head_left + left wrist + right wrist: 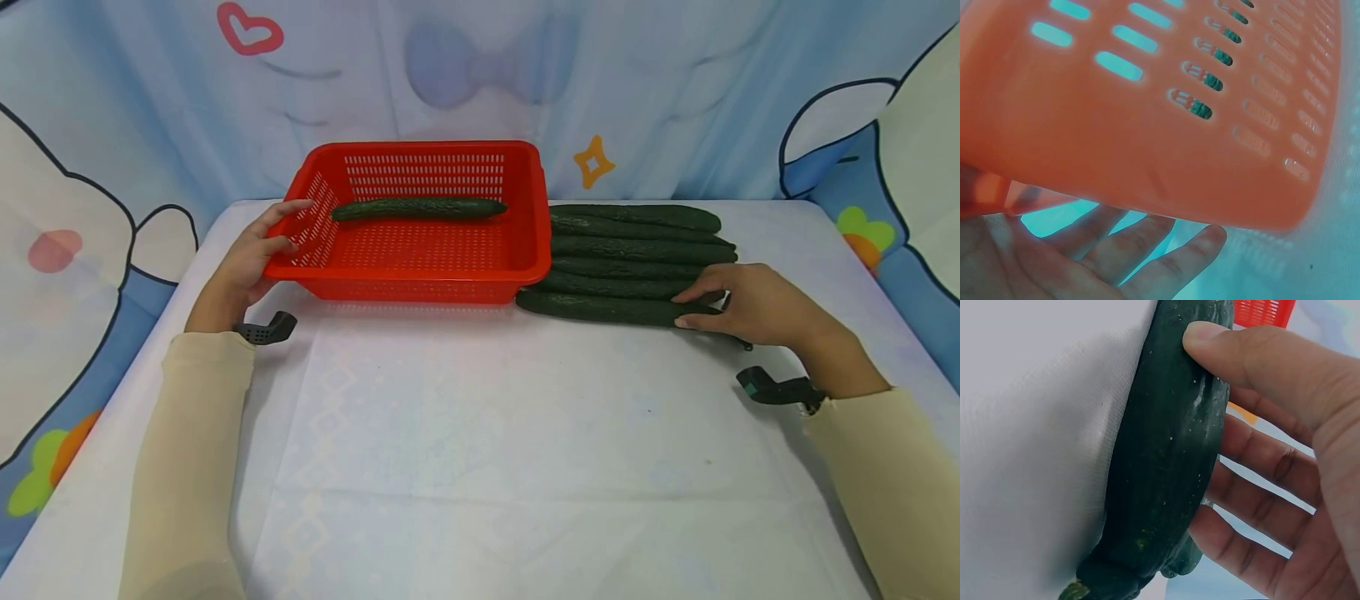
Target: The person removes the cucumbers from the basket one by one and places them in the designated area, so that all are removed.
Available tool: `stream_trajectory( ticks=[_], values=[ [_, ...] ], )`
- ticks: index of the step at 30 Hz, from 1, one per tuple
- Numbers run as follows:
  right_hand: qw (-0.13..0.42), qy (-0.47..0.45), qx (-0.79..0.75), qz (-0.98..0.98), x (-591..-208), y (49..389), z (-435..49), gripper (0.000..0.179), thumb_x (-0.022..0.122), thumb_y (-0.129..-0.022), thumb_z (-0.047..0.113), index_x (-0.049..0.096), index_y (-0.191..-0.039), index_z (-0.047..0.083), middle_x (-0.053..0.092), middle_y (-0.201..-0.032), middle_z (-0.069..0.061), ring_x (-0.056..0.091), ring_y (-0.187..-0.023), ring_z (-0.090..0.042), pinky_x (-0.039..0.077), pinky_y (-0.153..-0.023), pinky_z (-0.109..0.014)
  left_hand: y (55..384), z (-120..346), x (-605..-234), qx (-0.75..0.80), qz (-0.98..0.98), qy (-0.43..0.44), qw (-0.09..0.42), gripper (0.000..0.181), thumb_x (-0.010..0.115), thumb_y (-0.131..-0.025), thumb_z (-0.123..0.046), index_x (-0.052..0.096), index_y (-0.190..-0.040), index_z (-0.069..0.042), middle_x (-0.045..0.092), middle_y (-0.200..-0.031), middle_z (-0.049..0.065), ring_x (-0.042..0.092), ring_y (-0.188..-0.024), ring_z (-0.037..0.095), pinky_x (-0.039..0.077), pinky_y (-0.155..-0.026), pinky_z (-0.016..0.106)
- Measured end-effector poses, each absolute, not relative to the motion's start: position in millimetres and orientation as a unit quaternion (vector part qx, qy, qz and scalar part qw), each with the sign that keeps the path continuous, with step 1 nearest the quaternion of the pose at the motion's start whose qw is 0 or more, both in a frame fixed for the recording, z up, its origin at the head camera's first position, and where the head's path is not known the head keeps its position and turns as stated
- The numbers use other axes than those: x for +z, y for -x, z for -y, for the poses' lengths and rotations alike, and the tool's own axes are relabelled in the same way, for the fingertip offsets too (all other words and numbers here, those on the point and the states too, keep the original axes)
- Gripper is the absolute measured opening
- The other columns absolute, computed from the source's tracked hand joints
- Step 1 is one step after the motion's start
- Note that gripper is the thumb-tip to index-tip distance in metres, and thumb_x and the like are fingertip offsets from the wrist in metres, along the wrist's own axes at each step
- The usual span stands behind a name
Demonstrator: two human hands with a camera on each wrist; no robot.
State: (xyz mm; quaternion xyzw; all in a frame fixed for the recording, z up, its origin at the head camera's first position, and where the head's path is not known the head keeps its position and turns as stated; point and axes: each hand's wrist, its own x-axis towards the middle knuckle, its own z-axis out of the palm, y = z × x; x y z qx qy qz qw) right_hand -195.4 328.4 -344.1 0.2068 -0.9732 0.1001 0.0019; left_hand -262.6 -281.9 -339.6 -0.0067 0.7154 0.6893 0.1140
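My left hand (251,254) grips the left rim of a red plastic basket (405,273), two fingers reaching over its edge. In the left wrist view the fingers lie along the rim of the slotted wall. One cucumber (420,208) lies lengthwise inside, towards the back. On the right, my right hand (765,304) holds the front cucumber (600,307) of a row near its right end. The right wrist view has the thumb on top of this cucumber (1163,437) and the other fingers along its far side.
Several more cucumbers (637,248) lie side by side behind the held one, their left ends close to the basket. A white cloth (480,433) covers the table. A printed blue curtain (637,100) hangs behind, and each wrist wears a black camera mount (780,389).
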Motion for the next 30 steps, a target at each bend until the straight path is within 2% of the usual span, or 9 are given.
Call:
stream_trajectory(
  ticks=[10, 23, 30],
  values=[
    [0.013, -0.210, 0.105, 0.972, -343.9, 195.3, -327.4, 0.027, 0.086, -0.074, 0.021, 0.079, -0.099, 0.014, 0.067, -0.093, -0.005, 0.052, -0.068, -0.011, 0.044, -0.054, -0.024, 262.1, 281.1, -338.6, 0.690, -0.715, 0.009, 0.112, 0.056, 0.046, -0.099, -0.003, 0.044, -0.146, -0.033, 0.021, -0.161, 0.004, 0.036, -0.133, 0.024, 0.058, -0.081, 0.023],
    [-0.011, -0.194, 0.102, 0.976, -345.7, 197.9, -326.4, 0.028, 0.083, -0.077, 0.022, 0.077, -0.103, 0.014, 0.068, -0.103, -0.007, 0.061, -0.083, -0.018, 0.052, -0.066, -0.032, 261.4, 281.8, -339.8, 0.691, -0.714, 0.012, 0.110, 0.057, 0.047, -0.098, -0.003, 0.045, -0.146, -0.033, 0.021, -0.161, 0.004, 0.035, -0.132, 0.024, 0.058, -0.079, 0.022],
    [-0.034, -0.189, 0.084, 0.978, -343.1, 196.5, -323.6, 0.031, 0.080, -0.080, 0.023, 0.075, -0.109, 0.012, 0.067, -0.106, -0.009, 0.059, -0.087, -0.020, 0.051, -0.072, -0.038, 261.6, 281.0, -339.6, 0.690, -0.715, 0.010, 0.110, 0.056, 0.048, -0.098, -0.003, 0.045, -0.145, -0.033, 0.022, -0.160, 0.005, 0.036, -0.132, 0.024, 0.058, -0.080, 0.022]
  ],
)
